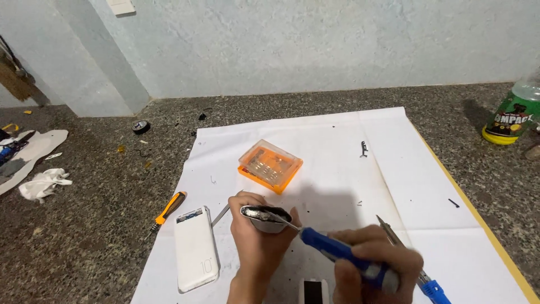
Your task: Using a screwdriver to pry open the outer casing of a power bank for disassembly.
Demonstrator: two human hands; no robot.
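Left hand clamped around a grey pouch cell, long axis running left-right. Right hand gripping blue-handled screwdriver, tip pointing up-left onto the cell.

My left hand grips silver battery cell upright on white sheet. My right hand holds blue-handled tool, metal tip touching cell. White power bank shell lies just left; orange screwdriver beyond. Orange bit case ahead. Green bottle far right.
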